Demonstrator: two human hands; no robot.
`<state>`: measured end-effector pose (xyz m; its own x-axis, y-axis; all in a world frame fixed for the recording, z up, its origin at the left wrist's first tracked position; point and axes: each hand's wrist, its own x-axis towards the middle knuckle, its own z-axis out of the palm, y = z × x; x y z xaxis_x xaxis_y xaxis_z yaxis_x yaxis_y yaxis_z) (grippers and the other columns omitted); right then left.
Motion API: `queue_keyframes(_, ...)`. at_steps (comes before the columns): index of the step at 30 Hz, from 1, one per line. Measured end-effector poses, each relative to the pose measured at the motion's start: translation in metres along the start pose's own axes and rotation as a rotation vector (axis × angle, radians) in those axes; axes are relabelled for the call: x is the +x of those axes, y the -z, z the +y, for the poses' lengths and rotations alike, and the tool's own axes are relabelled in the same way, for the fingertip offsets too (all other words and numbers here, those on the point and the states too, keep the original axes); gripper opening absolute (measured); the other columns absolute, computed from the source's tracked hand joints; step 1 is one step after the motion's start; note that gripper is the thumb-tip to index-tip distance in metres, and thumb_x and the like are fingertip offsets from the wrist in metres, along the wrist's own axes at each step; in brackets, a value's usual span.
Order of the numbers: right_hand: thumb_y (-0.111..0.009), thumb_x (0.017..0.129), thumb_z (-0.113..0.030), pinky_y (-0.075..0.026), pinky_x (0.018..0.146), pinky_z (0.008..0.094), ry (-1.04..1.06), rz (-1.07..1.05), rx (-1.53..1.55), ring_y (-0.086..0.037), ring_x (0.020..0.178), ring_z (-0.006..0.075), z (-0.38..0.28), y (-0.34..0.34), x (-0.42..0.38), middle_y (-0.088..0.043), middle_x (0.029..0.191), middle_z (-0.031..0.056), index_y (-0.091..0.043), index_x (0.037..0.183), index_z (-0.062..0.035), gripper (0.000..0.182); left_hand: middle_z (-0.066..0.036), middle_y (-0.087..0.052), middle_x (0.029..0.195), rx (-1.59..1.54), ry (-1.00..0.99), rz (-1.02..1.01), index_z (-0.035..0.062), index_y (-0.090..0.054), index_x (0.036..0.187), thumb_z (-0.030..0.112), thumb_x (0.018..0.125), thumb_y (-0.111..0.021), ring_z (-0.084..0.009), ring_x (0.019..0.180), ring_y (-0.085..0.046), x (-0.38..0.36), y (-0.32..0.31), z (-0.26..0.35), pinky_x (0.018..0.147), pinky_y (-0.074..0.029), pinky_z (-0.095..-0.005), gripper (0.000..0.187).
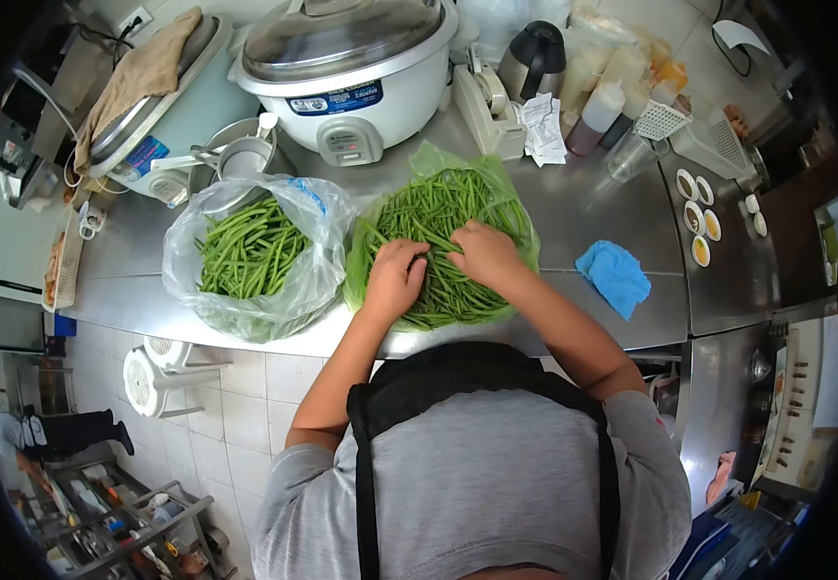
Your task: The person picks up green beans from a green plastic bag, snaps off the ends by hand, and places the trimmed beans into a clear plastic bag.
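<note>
Long green beans (438, 208) lie heaped on an opened green plastic bag (525, 217) on the steel counter. My left hand (396, 275) is at the left side of this heap, its fingers curled closed on beans. Just to its right, my right hand (486, 253) bends its fingers round beans near the middle of the heap. Both hands partly hide what is in their fingers. Left of the heap stands a clear plastic bag (187, 256) with its mouth open, holding shorter green bean pieces (252, 249).
A large rice cooker (346, 92) stands behind the beans, with a second cooker (172, 126) and metal pots (245, 157) to its left. A blue cloth (614, 277) lies on the right. Bottles (598, 116) and small sauce dishes (694, 217) are farther right. White stools (148, 380) stand below; another person (51, 430) is at lower left.
</note>
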<state>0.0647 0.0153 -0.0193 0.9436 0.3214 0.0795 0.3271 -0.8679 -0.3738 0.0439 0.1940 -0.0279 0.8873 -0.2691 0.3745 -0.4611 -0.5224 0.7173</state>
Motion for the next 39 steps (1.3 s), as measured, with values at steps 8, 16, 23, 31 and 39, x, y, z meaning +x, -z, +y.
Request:
queue_keyframes(8, -0.052, 0.076, -0.017, -0.043, 0.064, 0.0343, -0.177, 0.113, 0.282, -0.055, 0.073, 0.0257, 0.018, 0.012, 0.004, -0.057, 0.076, 0.0109, -0.056, 0.078, -0.002, 0.016, -0.01, -0.054, 0.091, -0.386, 0.214, 0.135, 0.0012, -0.056, 0.092, 0.006, 0.078, -0.052, -0.0177, 0.079, -0.052, 0.005, 0.004, -0.005, 0.07, -0.041, -0.0254, 0.016)
queue_keyframes(16, -0.046, 0.081, -0.015, -0.042, 0.064, 0.0269, -0.083, -0.074, 0.992, -0.055, 0.069, 0.0127, -0.004, 0.027, 0.001, -0.06, 0.075, 0.007, -0.056, 0.08, 0.0016, 0.019, -0.003, -0.056, 0.081, -0.96, 0.331, -0.109, -0.0019, -0.055, 0.097, 0.012, 0.084, -0.048, -0.0074, 0.071, -0.048, 0.049, -0.016, 0.03, 0.065, -0.039, -0.0214, 0.02)
queue_keyframes(23, -0.05, 0.079, -0.013, -0.043, 0.062, 0.0297, 0.025, 0.337, 0.616, -0.056, 0.071, 0.0223, -0.015, 0.051, 0.01, -0.057, 0.075, 0.0091, -0.058, 0.083, -0.0024, 0.014, -0.001, -0.056, 0.07, -0.891, 0.541, -0.157, 0.0005, -0.057, 0.084, 0.014, 0.085, -0.047, -0.0062, 0.061, -0.046, 0.055, -0.002, 0.019, 0.058, -0.036, -0.0188, 0.017)
queue_keyframes(31, -0.055, 0.064, -0.02, -0.042, 0.058, 0.0371, 0.278, 0.294, -0.054, -0.053, 0.067, 0.0244, -0.022, 0.055, 0.018, -0.053, 0.067, 0.0072, -0.055, 0.066, -0.0089, 0.011, -0.008, -0.053, 0.056, -0.282, 0.245, -0.157, -0.0002, -0.057, 0.068, 0.018, 0.077, -0.055, -0.0121, 0.051, -0.047, 0.05, 0.013, 0.031, 0.049, -0.038, -0.0265, 0.02)
queue_keyframes(39, -0.051, 0.067, -0.016, -0.041, 0.056, 0.0369, 0.191, 0.335, -0.07, -0.055, 0.06, 0.0255, -0.018, 0.041, 0.005, -0.054, 0.064, 0.0092, -0.052, 0.066, -0.0064, 0.01, -0.002, -0.053, 0.058, -0.323, 0.254, -0.23, -0.0004, -0.057, 0.068, 0.013, 0.078, -0.053, -0.0077, 0.055, -0.046, 0.05, 0.004, 0.031, 0.051, -0.036, -0.0229, 0.017)
